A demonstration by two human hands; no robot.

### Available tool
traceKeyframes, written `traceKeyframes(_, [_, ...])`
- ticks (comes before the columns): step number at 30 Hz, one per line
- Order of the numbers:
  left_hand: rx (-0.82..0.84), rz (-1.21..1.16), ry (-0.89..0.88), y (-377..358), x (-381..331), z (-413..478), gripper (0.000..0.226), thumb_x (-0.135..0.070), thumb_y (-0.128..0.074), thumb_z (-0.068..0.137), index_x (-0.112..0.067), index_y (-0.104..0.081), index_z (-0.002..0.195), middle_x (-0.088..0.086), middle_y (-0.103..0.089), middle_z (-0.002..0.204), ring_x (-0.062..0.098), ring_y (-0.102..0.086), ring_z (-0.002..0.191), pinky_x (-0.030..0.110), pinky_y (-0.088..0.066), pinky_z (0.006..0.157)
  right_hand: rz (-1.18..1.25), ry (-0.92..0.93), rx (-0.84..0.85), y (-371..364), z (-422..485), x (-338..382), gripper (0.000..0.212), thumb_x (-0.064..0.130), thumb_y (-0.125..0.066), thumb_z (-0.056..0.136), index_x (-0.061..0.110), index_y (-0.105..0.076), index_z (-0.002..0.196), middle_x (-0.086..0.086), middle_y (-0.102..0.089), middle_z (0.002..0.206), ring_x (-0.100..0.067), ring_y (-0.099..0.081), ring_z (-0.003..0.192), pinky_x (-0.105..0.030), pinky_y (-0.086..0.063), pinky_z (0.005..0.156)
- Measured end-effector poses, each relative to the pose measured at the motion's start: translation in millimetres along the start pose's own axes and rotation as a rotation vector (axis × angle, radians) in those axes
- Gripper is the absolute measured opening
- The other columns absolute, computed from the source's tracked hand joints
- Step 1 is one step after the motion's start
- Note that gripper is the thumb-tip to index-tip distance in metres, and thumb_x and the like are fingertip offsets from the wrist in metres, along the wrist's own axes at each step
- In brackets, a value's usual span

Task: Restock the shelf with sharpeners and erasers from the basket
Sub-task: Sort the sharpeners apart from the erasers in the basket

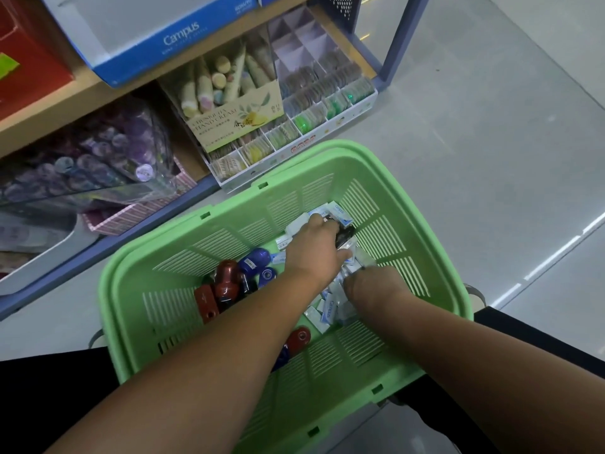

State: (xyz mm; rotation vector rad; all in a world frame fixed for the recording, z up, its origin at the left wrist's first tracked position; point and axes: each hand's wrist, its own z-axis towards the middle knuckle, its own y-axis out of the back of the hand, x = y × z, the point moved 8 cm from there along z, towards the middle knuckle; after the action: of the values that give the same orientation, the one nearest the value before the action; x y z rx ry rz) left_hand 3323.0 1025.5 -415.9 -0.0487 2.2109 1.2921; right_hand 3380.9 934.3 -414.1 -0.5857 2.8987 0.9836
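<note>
- Reaching deep into the green basket [327,152] to scoop many erasers [330,309] at once.
- Gripping some in the left hand [314,247].
- Cannot tell about the right hand [370,286], fingers buried.

Red, blue sharpeners [226,283] and white erasers [330,309] lie in green basket [327,151].

Both hands are down in the green basket [121,291]. The left hand [313,254] curls over white erasers [331,309], the right hand [373,287] has its fingers buried among them, and red and blue sharpeners [226,283] lie just left.
</note>
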Motion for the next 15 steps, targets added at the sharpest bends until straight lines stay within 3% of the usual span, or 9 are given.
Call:
traceKeyframes(6, [-0.014, -0.215, 0.052, -1, 14, -6, 0.04, -0.044, -0.086, 0.076, -0.026, -0.058, 0.097, -0.009, -0.064, 0.097, 0.016, -0.061, 0.087, 0.031, -0.045, 0.067, -0.122, 0.046, 0.034, -7, 4, 4, 0.036, 0.022, -0.055, 0.101, 0.019, -0.056, 0.136, 0.0, -0.062, 0.131, -0.022, -0.062, 0.119, -0.031, -0.045, 0.08])
traceKeyframes(9, [0.007, -0.369, 0.089, 2, 23, -14, 0.036, -0.046, -0.082, 0.08, -0.027, -0.057, 0.096, -0.013, -0.067, 0.087, 0.011, -0.066, 0.081, 0.033, -0.055, 0.072, -0.21, 0.088, -0.022, 2, 1, 2, 0.029, 0.016, -0.055, 0.099, 0.023, -0.062, 0.127, 0.004, -0.065, 0.119, -0.019, -0.066, 0.107, -0.029, -0.04, 0.069])
traceKeyframes(13, [-0.081, -0.427, 0.107, 24, 44, -29, 0.03, -0.044, -0.077, 0.086, -0.028, -0.06, 0.106, -0.013, -0.069, 0.09, 0.008, -0.068, 0.082, 0.036, -0.061, 0.076, -0.221, 0.09, -0.044, 14, -10, -1, 0.032, 0.008, -0.054, 0.099, 0.022, -0.063, 0.127, -0.001, -0.062, 0.118, -0.02, -0.065, 0.101, -0.031, -0.032, 0.055])
traceKeyframes(15, [-0.071, -0.405, 0.118, 34, 57, -38, 0.035, -0.039, -0.073, 0.09, -0.028, -0.06, 0.121, -0.015, -0.068, 0.091, 0.006, -0.067, 0.082, 0.031, -0.059, 0.076, -0.227, 0.049, -0.052, 23, -14, -1, 0.034, 0.003, -0.054, 0.097, 0.02, -0.062, 0.126, -0.002, -0.059, 0.112, -0.018, -0.059, 0.085, -0.03, -0.027, 0.048])
